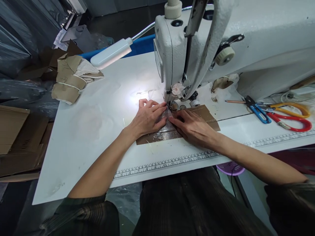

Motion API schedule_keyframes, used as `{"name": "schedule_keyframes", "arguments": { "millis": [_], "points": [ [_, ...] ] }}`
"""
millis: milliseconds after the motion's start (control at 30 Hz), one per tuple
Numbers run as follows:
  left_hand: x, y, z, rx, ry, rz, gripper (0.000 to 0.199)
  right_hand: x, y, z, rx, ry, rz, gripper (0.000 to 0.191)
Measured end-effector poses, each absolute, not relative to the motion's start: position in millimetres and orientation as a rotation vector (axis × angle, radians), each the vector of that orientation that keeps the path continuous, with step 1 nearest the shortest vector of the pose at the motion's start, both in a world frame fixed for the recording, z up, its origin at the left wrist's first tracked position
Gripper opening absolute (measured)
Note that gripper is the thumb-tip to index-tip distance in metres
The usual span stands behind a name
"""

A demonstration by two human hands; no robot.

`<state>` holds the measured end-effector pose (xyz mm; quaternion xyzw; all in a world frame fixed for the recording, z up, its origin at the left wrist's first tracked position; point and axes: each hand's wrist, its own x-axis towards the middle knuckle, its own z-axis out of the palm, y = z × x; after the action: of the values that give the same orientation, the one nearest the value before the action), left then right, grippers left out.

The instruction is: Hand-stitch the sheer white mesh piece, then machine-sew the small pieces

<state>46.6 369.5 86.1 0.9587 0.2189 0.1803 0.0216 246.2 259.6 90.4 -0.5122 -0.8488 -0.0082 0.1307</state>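
A brown cardboard strip [206, 115] with shiny clear film [167, 131] over its middle lies under the needle end of a white sewing machine [163, 49]. My left hand [149, 118] rests on the film just left of the presser foot [169, 105], its fingers stretched out and apart. On the other side, close to the foot, my right hand [193, 126] has its fingers curled in and pressed down on the strip. Whatever sits between those fingertips is hidden. The needle's tip is too small to make out.
A lit white lamp [112, 53] hangs over the left of the white table [81, 147]. Red-handled scissors [290, 122], a yellow-handled pair [292, 108], blue snips [258, 110] and a pencil [235, 101] lie right. A wrapped brown bundle [70, 78] sits at the far left edge. A printed ruler [169, 163] runs along the front.
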Motion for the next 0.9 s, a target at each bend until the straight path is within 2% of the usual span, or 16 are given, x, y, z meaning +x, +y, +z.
{"name": "schedule_keyframes", "arguments": {
  "millis": [267,467,600,900],
  "points": [
    [49,365,87,3.050,0.691,0.538,0.031,252,264,87,-1.413,-2.426,0.041,0.032],
    [41,364,92,3.007,0.713,0.693,0.027,255,266,85,-1.450,-2.382,0.064,0.034],
    [39,362,95,2.933,0.507,0.687,0.018,256,266,86,-1.445,-2.380,0.087,0.035],
    [42,360,94,3.013,0.289,0.621,0.020,255,267,85,-1.498,-2.344,0.153,0.037]
  ]
}}
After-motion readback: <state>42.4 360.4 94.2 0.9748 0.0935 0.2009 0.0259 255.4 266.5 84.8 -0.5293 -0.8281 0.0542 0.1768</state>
